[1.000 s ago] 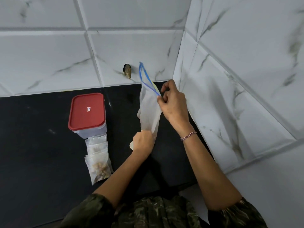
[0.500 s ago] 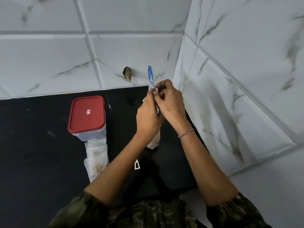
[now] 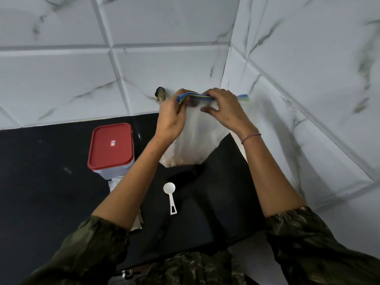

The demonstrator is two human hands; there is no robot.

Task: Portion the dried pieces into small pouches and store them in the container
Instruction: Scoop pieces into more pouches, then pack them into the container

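I have the left hand [image 3: 171, 118] pinching the left end of the zip bag's [image 3: 197, 138] blue seal strip [image 3: 197, 97], the right hand [image 3: 224, 109] pinching just beside it. Dried pieces [image 3: 177, 161] sit in the bag's bottom, straight below the grip. Lower lies a white scoop [image 3: 170, 197]; down-left stands the red-lidded container [image 3: 111, 146], with small pouches [image 3: 114, 183] half hidden by the forearm.

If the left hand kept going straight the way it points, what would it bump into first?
Probably the white tiled wall, close to the dark fitting on it. The left hand pinches the blue zip strip of the bag and points toward that wall; how far off is unclear.
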